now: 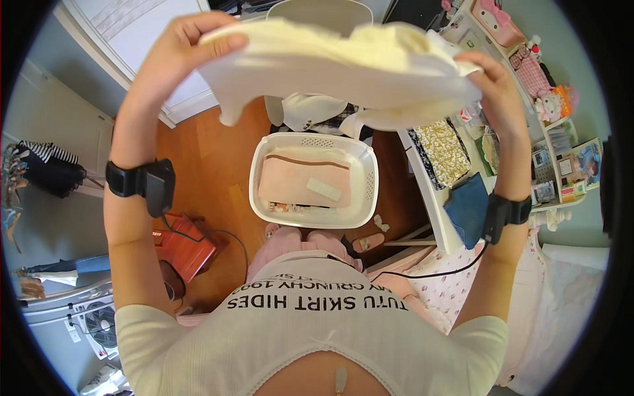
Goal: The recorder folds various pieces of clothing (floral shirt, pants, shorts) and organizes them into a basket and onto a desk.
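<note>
My arms are raised, and a cream-white piece of cloth, likely a garment [337, 72], is stretched between my hands at the top of the view. My left hand [206, 45] pinches its left end, thumb on top. At the other end, my right hand [492, 82] grips the cloth between thumb and fingers. The lower edge hangs loose and is slightly blurred. Beneath it, apart from both hands, stands a white plastic basket [256, 210]. Inside lie a folded pale pink cloth [284, 181] and a small whitish rectangular piece [323, 189].
Behind the basket, white and dark clothes [314, 111] lie before a pale bin [323, 12]. Right, a white desk carries folded floral cloth [441, 153] and blue denim [466, 208]. A red stool [187, 247] stands left; a floral bed [456, 277] lies lower right. Cables hang from both wrist bands.
</note>
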Motion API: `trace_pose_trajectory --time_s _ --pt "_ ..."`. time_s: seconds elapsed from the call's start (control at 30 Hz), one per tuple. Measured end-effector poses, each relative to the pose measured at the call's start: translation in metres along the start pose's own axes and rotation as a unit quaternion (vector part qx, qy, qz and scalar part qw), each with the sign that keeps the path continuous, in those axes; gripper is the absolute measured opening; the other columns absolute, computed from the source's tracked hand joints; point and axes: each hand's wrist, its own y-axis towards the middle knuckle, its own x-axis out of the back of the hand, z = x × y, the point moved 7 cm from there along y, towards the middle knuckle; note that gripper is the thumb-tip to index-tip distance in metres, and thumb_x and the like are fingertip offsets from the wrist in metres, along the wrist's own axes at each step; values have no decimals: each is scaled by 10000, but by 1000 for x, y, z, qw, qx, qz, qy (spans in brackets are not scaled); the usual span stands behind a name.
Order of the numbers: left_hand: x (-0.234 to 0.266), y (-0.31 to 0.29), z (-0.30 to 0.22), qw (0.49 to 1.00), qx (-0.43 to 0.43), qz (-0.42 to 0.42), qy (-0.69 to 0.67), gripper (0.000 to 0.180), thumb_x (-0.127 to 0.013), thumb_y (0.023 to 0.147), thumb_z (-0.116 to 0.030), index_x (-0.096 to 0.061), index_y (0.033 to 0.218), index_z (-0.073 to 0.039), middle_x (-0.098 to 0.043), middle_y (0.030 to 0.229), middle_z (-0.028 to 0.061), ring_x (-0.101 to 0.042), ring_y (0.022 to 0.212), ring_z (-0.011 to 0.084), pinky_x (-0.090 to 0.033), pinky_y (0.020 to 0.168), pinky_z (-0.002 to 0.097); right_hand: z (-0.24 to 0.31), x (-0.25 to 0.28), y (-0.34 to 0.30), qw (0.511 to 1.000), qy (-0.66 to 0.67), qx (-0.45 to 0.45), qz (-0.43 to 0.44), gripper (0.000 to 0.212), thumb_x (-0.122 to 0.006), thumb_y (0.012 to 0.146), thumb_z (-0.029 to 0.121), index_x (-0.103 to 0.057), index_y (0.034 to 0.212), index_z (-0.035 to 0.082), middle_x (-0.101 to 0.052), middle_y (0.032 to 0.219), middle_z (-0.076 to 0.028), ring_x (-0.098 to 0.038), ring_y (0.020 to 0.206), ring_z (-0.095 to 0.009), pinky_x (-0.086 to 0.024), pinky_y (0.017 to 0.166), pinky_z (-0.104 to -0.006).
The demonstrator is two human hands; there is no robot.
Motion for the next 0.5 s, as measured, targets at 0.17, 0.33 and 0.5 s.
trace_pose_trajectory --time_s 0.17,0.33,0.5 --pt "-85 -66 72 953 155 239 -99 146 -575 783 -165 -564 769 -21 -477 632 -52 -420 607 23 -354 518 198 -74 -55 -72 964 -91 -175 178 233 -640 724 208 -587 874 38 -556 759 9 -498 716 -63 -415 650 -218" --pt "-186 -181 190 838 346 354 -230 242 -532 818 -240 -570 824 -1 -446 661 -77 -381 603 22 -328 506 182 -212 -125 -180 889 -10 -342 306 215 -600 762 224 -585 829 20 -480 619 30 -422 591 -49 -369 528 -192" --pt "-212 -228 232 822 359 409 -169 229 -498 839 -230 -573 799 -17 -431 634 -72 -357 579 25 -307 474 203 -264 -145 -217 839 33 -451 303 213 -570 788 214 -585 841 8 -481 629 31 -409 586 -33 -353 516 -166"
